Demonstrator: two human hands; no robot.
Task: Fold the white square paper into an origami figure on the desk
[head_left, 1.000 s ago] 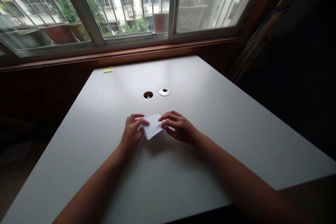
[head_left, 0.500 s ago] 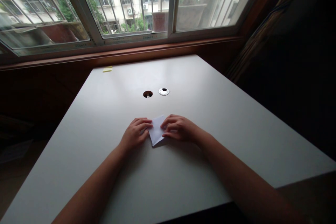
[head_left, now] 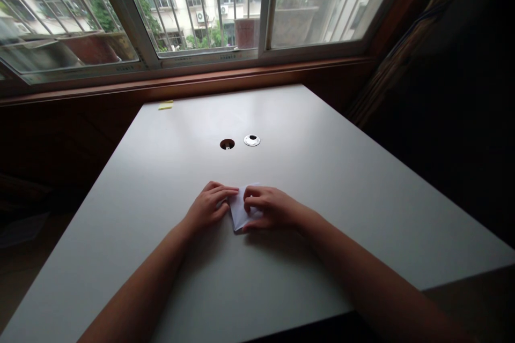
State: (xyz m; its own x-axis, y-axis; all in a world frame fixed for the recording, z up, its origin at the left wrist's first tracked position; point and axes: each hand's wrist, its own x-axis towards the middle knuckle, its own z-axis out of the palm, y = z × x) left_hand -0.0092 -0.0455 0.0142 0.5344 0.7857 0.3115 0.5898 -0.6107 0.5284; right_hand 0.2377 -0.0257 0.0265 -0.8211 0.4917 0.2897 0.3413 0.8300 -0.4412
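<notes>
A small folded sheet of white paper [head_left: 237,215] lies on the white table, a crease running to its near corner. My left hand [head_left: 207,204] grips its left edge, with the fingers on top and the thumb close beside the edge. Over the paper's right part is my right hand [head_left: 277,207], its fingers curled onto the sheet and its thumb at the near edge by the lower corner. That hand hides much of the right side of the paper.
Beyond the hands, the white table [head_left: 309,166] has a round cable hole [head_left: 227,144] with a silver grommet cover [head_left: 252,140] beside it. A yellow sticky note [head_left: 165,105] is at the far left corner. A barred window [head_left: 193,10] stands behind the table.
My right thumb has moved toward me, down to the paper's near corner, and the fingers have curled more over the sheet. The paper has shifted slightly toward me. My left hand stays at the left edge.
</notes>
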